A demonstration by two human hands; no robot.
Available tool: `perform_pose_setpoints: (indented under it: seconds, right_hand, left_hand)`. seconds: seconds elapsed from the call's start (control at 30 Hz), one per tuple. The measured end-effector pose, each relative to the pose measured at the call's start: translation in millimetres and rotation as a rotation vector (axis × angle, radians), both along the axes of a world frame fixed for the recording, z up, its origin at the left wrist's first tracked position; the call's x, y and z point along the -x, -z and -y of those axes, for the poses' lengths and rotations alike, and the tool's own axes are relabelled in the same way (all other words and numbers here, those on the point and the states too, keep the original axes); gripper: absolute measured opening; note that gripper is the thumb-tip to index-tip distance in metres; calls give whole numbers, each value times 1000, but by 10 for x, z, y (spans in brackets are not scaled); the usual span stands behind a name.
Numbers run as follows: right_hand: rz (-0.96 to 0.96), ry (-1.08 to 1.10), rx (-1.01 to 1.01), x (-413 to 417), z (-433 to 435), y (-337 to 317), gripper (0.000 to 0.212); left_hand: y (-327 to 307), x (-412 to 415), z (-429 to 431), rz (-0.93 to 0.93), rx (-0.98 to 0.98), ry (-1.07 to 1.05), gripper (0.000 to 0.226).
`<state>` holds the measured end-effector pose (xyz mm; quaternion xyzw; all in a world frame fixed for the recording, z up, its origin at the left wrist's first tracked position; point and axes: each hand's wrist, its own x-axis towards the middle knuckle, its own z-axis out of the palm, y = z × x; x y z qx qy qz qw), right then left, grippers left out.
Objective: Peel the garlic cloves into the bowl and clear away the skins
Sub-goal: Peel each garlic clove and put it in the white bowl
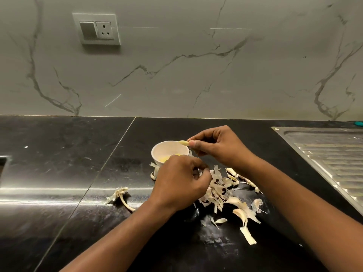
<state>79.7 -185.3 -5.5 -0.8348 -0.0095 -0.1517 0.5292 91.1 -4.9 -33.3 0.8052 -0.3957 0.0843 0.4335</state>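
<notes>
Black counter (59, 173): right hand (220, 148) pinches peeled clove (183, 142) at bowl (157, 152) rim.

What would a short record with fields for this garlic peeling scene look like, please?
right hand: pinches a peeled clove above the bowl's rim
left hand: fingers curled beside the skins; what it holds is hidden
bowl: white, upright, yellowish garlic inside
skins: loose heap on the counter, nearer than the bowl and to its right
stalk: apart, left of the heap
sink: far right
</notes>
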Motion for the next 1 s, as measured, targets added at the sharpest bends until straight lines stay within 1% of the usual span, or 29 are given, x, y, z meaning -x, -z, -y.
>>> perform_pose_setpoints:
  seconds: [0.13,0.3,0.4,0.5,0.6,0.7,0.77,0.87,0.97,1.0]
  right_hand:
    - [-49,11,84,-157,-98,16,13]
    - [-67,14,105,-195,-123,-39,15]
    - [-43,0,73,-32,1,-180,15]
    - [-67,-30,28,271,248,-266,17]
    - [-113,-42,11,566,503,-215,19]
    - [-128,4,33,724,705,-84,17]
    - [-122,52,91,758,810,-13,14]
    - [-123,133,250,731,871,88,10]
    - [-150,171,361,656,815,186,6]
    - [-173,170,434,644,782,208,6]
  left_hand:
    - [-12,60,0,29,-63,40,21]
    - [-13,60,-10,39,-72,31,20]
    - [-20,57,-10,51,-71,15,19]
    - [12,36,9,76,-70,0,17]
    - [49,7,11,74,-53,-15,14]
    - [78,-18,15,62,-38,-15,8]
    - [91,-31,20,50,-27,-5,5]
    - [115,-64,27,44,-23,4,2]
    - [132,-86,39,37,-8,10,3]
    - [130,-84,41,35,-4,14,5]
